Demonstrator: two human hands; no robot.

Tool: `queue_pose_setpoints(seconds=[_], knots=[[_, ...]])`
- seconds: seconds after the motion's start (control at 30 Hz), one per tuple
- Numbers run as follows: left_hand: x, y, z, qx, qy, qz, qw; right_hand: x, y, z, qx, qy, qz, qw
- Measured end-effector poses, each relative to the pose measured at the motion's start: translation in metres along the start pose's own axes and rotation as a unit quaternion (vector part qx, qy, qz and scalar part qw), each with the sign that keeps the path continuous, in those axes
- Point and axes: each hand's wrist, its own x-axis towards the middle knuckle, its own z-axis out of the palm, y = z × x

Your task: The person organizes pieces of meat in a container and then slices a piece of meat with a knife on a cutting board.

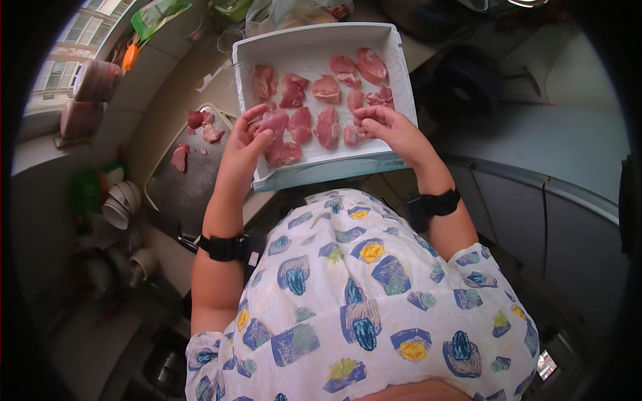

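Note:
A white freezer drawer (321, 31) with a translucent teal front stands before me, lined with clear plastic film. Several pieces of raw meat (327, 128) lie spread over its floor, mostly apart from one another. At the drawer's near left, my left hand (251, 131) grips a piece of raw meat (274, 122) between thumb and fingers, above other pieces. My right hand (385, 123) hovers over the right side with loosely curled fingers and nothing visible in them. Just below its fingertips lies a small meat piece (352, 136), partly hidden by the hand.
Left of the drawer, a metal cutting board (188, 183) on the counter bears a few meat scraps (208, 125). Stacked white bowls (122, 203) stand further left. Plastic bags (301, 12) lie behind the drawer. Grey cabinets (521, 200) line the right side.

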Motion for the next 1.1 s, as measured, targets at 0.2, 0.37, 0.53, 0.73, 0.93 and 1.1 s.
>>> queue_pose_setpoints(seconds=[0.2,0.37,0.53,0.73,0.93,1.1], knots=[[0.030,0.020,0.030,0.117,-0.126,-0.071,0.983,0.022,-0.028,0.009,-0.011,-0.070,0.032,0.997],[0.102,0.022,0.038,0.236,-0.208,-0.004,0.949,0.091,-0.034,-0.006,-0.034,-0.179,0.013,0.983],[0.183,0.021,0.026,0.341,-0.073,0.007,0.937,0.163,-0.015,-0.024,-0.230,0.048,-0.087,0.968],[0.259,-0.028,0.001,0.471,-0.073,0.057,0.877,0.198,0.011,-0.011,-0.370,0.164,-0.096,0.909],[0.257,-0.030,0.010,0.563,-0.061,0.100,0.818,0.206,0.018,0.001,-0.497,0.165,-0.042,0.851],[0.251,-0.026,0.007,0.617,-0.034,0.139,0.774,0.205,0.017,0.012,-0.530,0.177,-0.061,0.827]])
